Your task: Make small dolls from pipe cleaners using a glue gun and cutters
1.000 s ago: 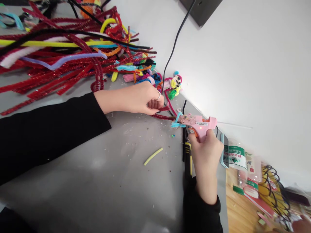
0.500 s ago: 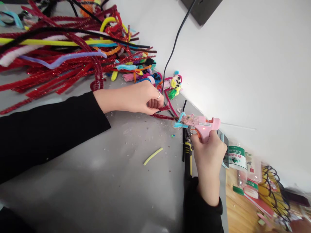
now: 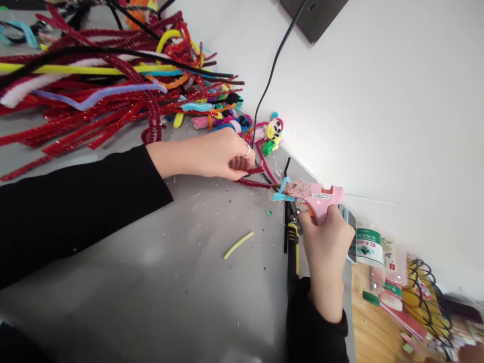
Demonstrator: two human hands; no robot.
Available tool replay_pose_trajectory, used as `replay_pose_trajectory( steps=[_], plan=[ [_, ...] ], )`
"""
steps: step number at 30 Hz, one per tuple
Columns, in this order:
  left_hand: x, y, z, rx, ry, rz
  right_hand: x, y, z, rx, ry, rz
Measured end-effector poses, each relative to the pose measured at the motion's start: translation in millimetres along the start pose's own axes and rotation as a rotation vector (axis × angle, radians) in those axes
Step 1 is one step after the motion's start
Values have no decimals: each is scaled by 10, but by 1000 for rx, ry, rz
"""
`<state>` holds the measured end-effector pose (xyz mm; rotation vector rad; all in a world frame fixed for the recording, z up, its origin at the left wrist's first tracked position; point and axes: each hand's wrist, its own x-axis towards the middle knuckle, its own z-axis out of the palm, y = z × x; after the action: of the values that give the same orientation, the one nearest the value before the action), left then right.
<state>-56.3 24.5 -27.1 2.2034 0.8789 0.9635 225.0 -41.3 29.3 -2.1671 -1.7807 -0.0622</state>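
Observation:
In my left hand [image 3: 227, 154] is a dark red pipe cleaner [image 3: 255, 183], pinched between thumb and fingers, with two ends poking out to the right. My right hand [image 3: 327, 234] is wrapped round the handle of a pink glue gun [image 3: 313, 194] that points left. A light-blue pipe cleaner is wound about the gun's front, and its nozzle is close to the red strand's end; I cannot tell whether they touch. Below the gun lie pliers [image 3: 293, 242] with black and yellow handles. A short pale-yellow pipe cleaner piece [image 3: 238, 245] rests on the grey table [image 3: 170, 282].
A heap of pipe cleaners [image 3: 94, 98], mostly red, covers the upper left. Small pipe-cleaner figures [image 3: 272, 131] sit by the white wall. A black cable [image 3: 266, 83] runs down it. At right are a phone [image 3: 351, 234], a plastic bottle [image 3: 370, 247] and a spiral-bound item [image 3: 419, 297].
Both hands hold almost the same pose, with the same things in them. The whole view has shifted very slightly.

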Motion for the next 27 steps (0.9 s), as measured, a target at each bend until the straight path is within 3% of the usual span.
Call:
replay_pose_trajectory(
  steps=[11, 17, 22, 27],
  plan=[
    [-1, 4, -9, 2, -47, -16, 16, 48, -4, -22, 37, 11],
    [-11, 49, -35, 67, -42, -23, 112, 157, -31, -3, 140, 140],
    [-20, 73, -51, 69, -66, -34, 212, 296, 24, 147, 176, 211],
    [-25, 99, -62, 57, -47, -20, 247, 422, 158, 257, 158, 144]
  ],
)
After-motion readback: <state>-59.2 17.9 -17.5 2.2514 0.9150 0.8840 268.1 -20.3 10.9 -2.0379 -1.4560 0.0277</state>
